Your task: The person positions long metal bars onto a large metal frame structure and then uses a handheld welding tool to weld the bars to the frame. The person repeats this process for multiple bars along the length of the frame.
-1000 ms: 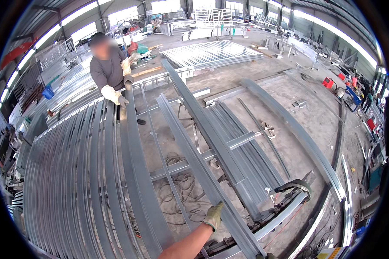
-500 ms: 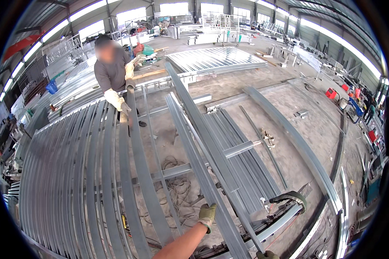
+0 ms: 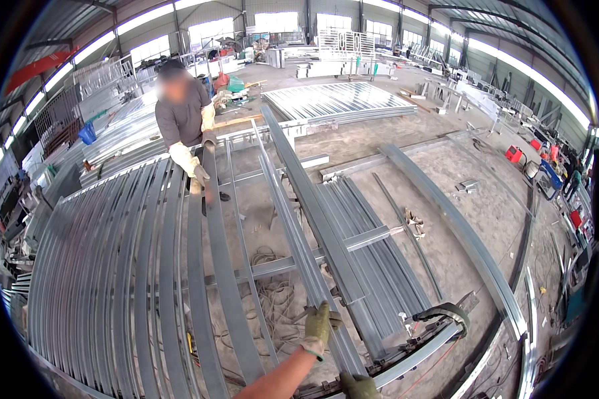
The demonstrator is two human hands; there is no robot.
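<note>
The left hand (image 3: 321, 326), gloved, has its fingers closed around a long grey steel profile (image 3: 291, 226) near its lower end, while the gloved right hand (image 3: 361, 386) sits at that end, cut off by the picture's lower edge, so how far its fingers close cannot be told. The profile slants away over a crossbar (image 3: 273, 267), just left of a wider beam (image 3: 316, 206) and above tangled cables (image 3: 276, 302) on the floor. Further left, a co-worker (image 3: 183, 113) in pale gloves stands at the far ends of other profiles (image 3: 93, 253).
</note>
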